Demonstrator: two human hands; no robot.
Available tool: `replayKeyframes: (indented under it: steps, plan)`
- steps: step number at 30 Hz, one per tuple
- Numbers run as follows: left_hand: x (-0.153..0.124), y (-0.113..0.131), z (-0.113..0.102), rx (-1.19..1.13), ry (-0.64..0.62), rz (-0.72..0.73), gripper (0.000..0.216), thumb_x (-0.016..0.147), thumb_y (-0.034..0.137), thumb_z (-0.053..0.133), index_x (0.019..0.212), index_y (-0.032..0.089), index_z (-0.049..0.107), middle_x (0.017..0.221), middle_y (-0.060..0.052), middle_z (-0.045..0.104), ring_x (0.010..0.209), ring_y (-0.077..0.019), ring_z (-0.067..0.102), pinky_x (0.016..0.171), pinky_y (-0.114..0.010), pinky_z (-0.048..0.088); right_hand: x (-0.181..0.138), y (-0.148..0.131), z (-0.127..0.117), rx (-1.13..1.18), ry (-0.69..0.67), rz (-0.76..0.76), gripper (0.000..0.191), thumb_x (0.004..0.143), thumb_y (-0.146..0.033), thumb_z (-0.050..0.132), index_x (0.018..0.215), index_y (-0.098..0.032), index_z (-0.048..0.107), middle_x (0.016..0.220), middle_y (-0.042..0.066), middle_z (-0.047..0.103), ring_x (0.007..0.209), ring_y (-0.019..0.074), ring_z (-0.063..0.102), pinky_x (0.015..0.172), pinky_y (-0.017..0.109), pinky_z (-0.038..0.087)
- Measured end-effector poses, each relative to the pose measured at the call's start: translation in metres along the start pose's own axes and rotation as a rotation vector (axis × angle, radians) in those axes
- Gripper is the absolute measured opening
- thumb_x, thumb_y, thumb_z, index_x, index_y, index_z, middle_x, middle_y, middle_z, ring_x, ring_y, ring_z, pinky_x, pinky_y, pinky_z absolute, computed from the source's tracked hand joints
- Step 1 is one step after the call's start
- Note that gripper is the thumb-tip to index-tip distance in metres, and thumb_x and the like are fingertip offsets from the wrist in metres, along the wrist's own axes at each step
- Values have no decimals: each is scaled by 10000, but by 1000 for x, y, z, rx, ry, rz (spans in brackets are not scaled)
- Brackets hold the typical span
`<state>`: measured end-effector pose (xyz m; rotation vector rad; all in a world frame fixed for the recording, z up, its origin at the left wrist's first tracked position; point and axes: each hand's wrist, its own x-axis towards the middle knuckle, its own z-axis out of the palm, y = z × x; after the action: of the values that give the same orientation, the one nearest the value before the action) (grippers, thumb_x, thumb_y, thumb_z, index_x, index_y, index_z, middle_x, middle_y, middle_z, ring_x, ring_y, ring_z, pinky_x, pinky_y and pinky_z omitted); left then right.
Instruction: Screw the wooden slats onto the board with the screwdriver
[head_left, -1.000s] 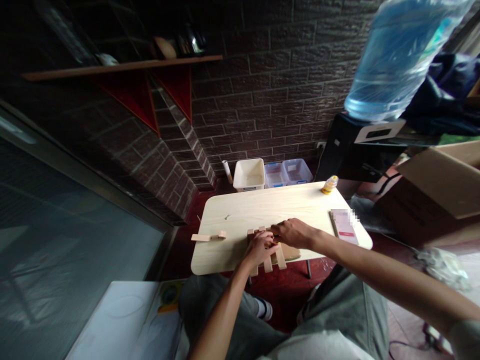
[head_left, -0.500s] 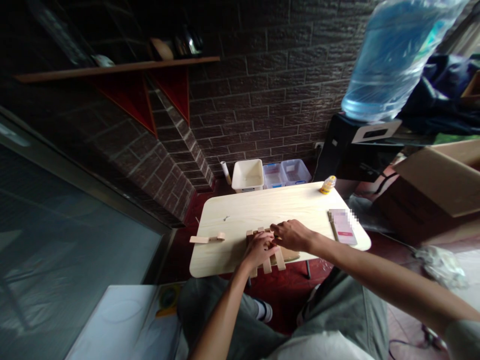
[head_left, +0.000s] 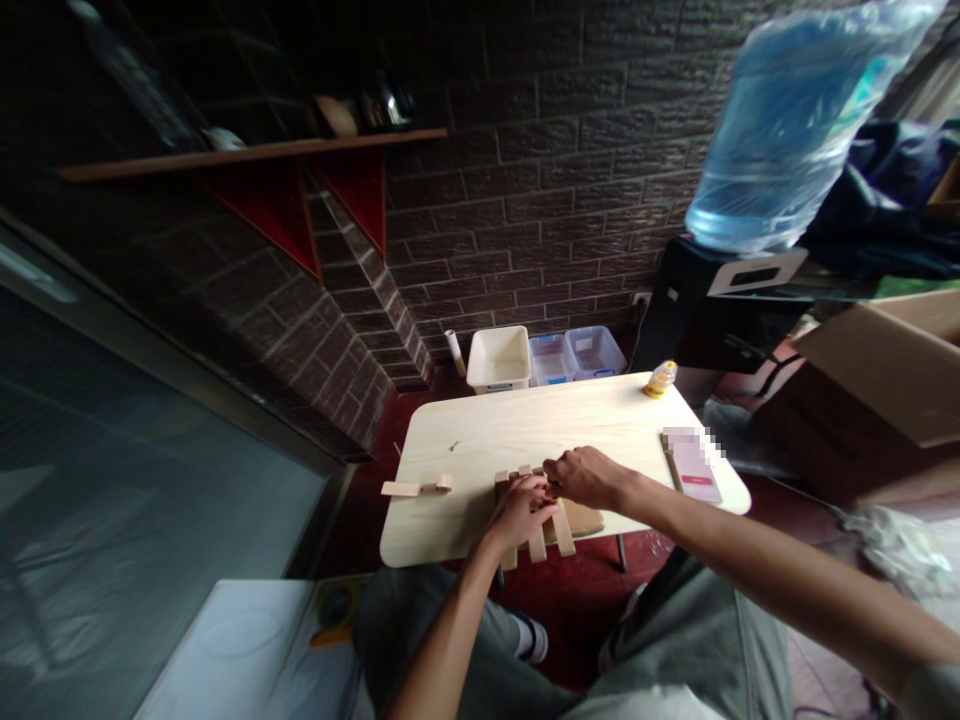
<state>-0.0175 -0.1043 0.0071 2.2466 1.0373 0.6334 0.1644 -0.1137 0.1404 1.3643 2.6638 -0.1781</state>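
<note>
Several pale wooden slats (head_left: 564, 532) lie side by side near the table's front edge, partly over a brown board (head_left: 585, 518). My left hand (head_left: 520, 512) rests across them, its fingers curled over the slats and holding them. Just to its right, my right hand (head_left: 587, 474) is closed, with its fingertips down at the slats' far side and touching or nearly touching the left fingers. Whatever is in the right fingers is hidden. Left of my hands lies a loose wooden strip with a small rounded end piece (head_left: 403, 489).
The pale table (head_left: 487, 425) carries a small dark metal piece (head_left: 454, 446), a yellow-capped clear bottle (head_left: 660, 380) and a phone (head_left: 691, 468). Plastic bins (head_left: 500, 358) stand behind it. A water dispenser (head_left: 686, 300) and a cardboard box (head_left: 862, 370) are at the right.
The whole view has shifted slightly, so things sit a little lower. Both hands stay at the slats, with only slight movement of the fingers.
</note>
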Motion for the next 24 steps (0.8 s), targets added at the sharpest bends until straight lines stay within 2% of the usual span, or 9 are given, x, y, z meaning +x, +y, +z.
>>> replayKeyframes:
  steps: [6,11,18,21,24]
  plan:
    - [-2,-1,1,13,14,4,84,827,236,658,899,208,693,1145,-52,666,1116,-224,578,1029,-384,427,-3,0,-3,-11,-11,45,396,961,-471,489,1054,-124,656,919,164,719,859,286,708,684,314,506]
    - [-3,-8,8,44,63,13,180,759,181,678,934,222,686,1153,-49,665,1143,-227,567,1045,-381,421,-6,-1,-3,29,-19,35,353,955,-449,504,1143,-174,619,965,125,728,884,265,703,692,303,499]
    - [-1,-5,8,47,105,24,122,793,291,718,773,196,643,979,-53,670,1011,-216,598,941,-361,459,-9,0,-4,44,46,-108,281,987,-311,447,1196,-188,589,1091,113,702,917,225,690,700,286,501]
    - [0,-2,6,35,83,21,137,805,289,718,738,193,646,966,-54,668,1009,-217,598,931,-368,457,-9,2,-4,33,43,-138,267,1001,-267,418,1161,-161,604,1039,118,712,926,221,689,706,280,497]
    - [-1,0,4,32,55,22,142,811,304,719,741,198,657,1018,-56,668,1055,-228,589,951,-384,449,-7,4,-6,23,27,-85,254,998,-283,440,1106,-147,625,965,114,726,888,228,699,681,273,491]
